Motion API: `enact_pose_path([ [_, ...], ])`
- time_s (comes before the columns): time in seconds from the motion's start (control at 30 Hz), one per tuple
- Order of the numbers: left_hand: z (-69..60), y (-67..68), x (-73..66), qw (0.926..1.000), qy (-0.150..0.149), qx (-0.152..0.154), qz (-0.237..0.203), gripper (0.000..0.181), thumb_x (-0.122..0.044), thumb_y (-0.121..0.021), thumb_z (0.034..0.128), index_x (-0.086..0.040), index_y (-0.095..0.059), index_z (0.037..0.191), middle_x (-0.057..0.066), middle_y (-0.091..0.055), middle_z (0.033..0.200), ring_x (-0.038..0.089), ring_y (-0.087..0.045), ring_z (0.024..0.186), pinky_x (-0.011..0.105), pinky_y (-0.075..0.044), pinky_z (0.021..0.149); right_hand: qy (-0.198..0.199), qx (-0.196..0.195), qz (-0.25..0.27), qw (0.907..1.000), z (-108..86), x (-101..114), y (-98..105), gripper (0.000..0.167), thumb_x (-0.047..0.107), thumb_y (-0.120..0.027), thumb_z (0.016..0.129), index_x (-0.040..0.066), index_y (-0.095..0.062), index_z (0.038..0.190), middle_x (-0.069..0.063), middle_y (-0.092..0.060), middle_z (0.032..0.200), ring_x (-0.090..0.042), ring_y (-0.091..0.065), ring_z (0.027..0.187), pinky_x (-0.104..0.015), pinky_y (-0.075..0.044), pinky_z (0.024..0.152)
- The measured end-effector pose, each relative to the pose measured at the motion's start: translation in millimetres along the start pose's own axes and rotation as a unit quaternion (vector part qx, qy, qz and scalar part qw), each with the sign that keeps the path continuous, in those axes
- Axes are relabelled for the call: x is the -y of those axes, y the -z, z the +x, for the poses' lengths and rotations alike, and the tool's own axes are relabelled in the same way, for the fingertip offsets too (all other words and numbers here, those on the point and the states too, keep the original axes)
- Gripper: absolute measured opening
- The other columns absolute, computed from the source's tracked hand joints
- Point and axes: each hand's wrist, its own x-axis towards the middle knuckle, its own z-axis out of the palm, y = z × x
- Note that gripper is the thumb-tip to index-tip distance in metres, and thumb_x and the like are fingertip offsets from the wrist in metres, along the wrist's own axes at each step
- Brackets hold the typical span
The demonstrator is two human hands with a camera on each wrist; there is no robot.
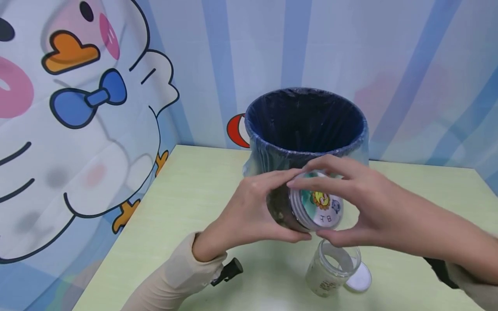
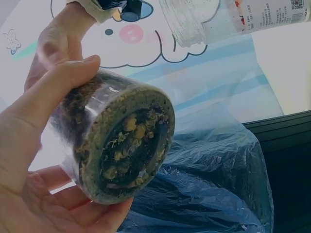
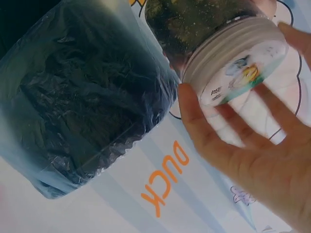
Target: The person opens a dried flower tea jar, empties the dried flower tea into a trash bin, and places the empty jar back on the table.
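Observation:
A clear jar (image 1: 279,208) filled with dark dried leaves and yellowish bits is tilted on its side above the table. My left hand (image 1: 249,211) grips its body, thumb on one side and fingers on the other. Its base (image 2: 133,145) shows in the left wrist view. A ridged screw lid (image 1: 324,203) with a printed flower picture closes the jar's right end. My right hand (image 1: 375,207) holds this lid by its rim between fingers and thumb. Below the hands stands an uncovered clear jar (image 1: 328,276), with a white lid (image 1: 359,277) lying beside it.
A round bin (image 1: 268,157) lined with a dark blue plastic bag stands just behind the hands. The pale table (image 1: 194,190) meets a cartoon-printed backdrop (image 1: 256,43) at its back and left. A black strap piece (image 1: 229,271) sticks out by the left wrist.

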Motion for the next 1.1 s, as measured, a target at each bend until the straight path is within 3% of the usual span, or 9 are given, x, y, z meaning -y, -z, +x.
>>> enact_pose_path([
  [0.13,0.0,-0.4,0.8,1.0,-0.002,0.002,-0.006,0.091,-0.036,-0.095,0.0633,-0.009,-0.055,0.141,-0.002,-0.06,0.136,0.007,-0.054,0.123,0.027,-0.045,0.101,0.055,0.02,0.009,0.9982,-0.1,-4.7,1.0,0.082,0.008,-0.089,0.064,0.027,-0.057,0.137,-0.005,-0.047,0.143,-0.027,-0.045,0.128,-0.05,-0.054,0.083],
  [0.2,-0.1,-0.8,1.3,0.9999,-0.005,0.001,-0.009,0.091,-0.036,-0.095,0.0631,-0.009,-0.056,0.141,-0.003,-0.061,0.134,0.007,-0.055,0.122,0.027,-0.046,0.1,0.054,0.034,0.019,0.9978,-0.6,-4.5,1.9,0.082,0.011,-0.091,0.066,0.028,-0.056,0.138,-0.005,-0.044,0.146,-0.026,-0.042,0.131,-0.051,-0.054,0.085],
  [0.37,-0.3,-1.6,2.4,0.9999,-0.013,-0.003,-0.009,0.089,-0.035,-0.094,0.0642,-0.009,-0.056,0.14,-0.001,-0.063,0.132,0.007,-0.058,0.117,0.025,-0.049,0.096,-0.053,0.04,0.009,0.9978,-2.4,5.1,1.4,0.075,0.041,-0.079,0.086,0.034,-0.041,0.149,0.0,-0.034,0.151,-0.019,-0.046,0.128,-0.042,-0.054,0.086],
  [0.5,-0.5,-1.9,1.6,0.9999,-0.006,-0.004,-0.011,0.088,-0.036,-0.093,0.0655,-0.01,-0.055,0.14,-0.002,-0.063,0.13,0.006,-0.058,0.114,0.024,-0.05,0.093,-0.146,0.023,-0.024,0.9887,0.0,13.0,-3.4,0.073,0.053,-0.069,0.089,0.024,-0.042,0.15,0.003,-0.045,0.133,-0.01,-0.056,0.102,-0.033,-0.054,0.074],
  [0.6,-0.3,-1.9,1.4,0.9999,0.0,-0.003,-0.01,0.09,-0.036,-0.093,0.0656,-0.01,-0.054,0.142,-0.002,-0.062,0.132,0.007,-0.058,0.116,0.025,-0.049,0.094,-0.169,0.025,-0.022,0.9851,1.8,14.2,-5.4,0.072,0.055,-0.069,0.089,0.017,-0.046,0.145,0.003,-0.05,0.12,-0.008,-0.057,0.088,-0.028,-0.054,0.066],
  [0.7,-0.6,-2.2,1.9,1.0,0.002,-0.002,-0.009,0.091,-0.036,-0.094,0.0653,-0.01,-0.053,0.143,-0.001,-0.061,0.134,0.008,-0.056,0.119,0.026,-0.049,0.096,-0.14,0.024,-0.007,0.9898,1.0,10.5,-5.0,0.069,0.047,-0.076,0.086,0.019,-0.049,0.143,0.003,-0.051,0.119,-0.008,-0.059,0.092,-0.027,-0.055,0.067],
  [0.83,-0.6,-2.6,2.7,0.9998,-0.002,0.0,-0.018,0.091,-0.034,-0.095,0.0643,-0.009,-0.054,0.142,-0.001,-0.06,0.135,0.008,-0.055,0.122,0.028,-0.046,0.1,-0.053,0.019,0.006,0.9984,-1.0,2.5,-1.6,0.077,0.031,-0.086,0.078,0.024,-0.049,0.145,0.004,-0.048,0.132,-0.011,-0.055,0.112,-0.032,-0.056,0.079],
  [0.97,-0.4,-3.3,2.8,0.9996,-0.003,0.003,-0.026,0.093,-0.034,-0.095,0.064,-0.01,-0.053,0.143,-0.003,-0.059,0.137,0.008,-0.054,0.123,0.029,-0.045,0.102,0.019,0.028,0.018,0.9993,-0.8,-2.5,1.7,0.086,0.016,-0.092,0.069,0.025,-0.051,0.143,-0.002,-0.045,0.143,-0.02,-0.046,0.128,-0.041,-0.055,0.086],
  [1.1,-1.5,-4.7,3.0,0.9996,0.001,0.003,-0.029,0.093,-0.034,-0.095,0.0643,-0.011,-0.053,0.144,-0.004,-0.059,0.137,0.007,-0.055,0.123,0.029,-0.045,0.102,0.018,0.048,0.035,0.9981,-2.0,-0.6,3.1,0.086,0.016,-0.092,0.07,0.028,-0.05,0.144,-0.002,-0.041,0.148,-0.021,-0.041,0.133,-0.043,-0.054,0.088],
])
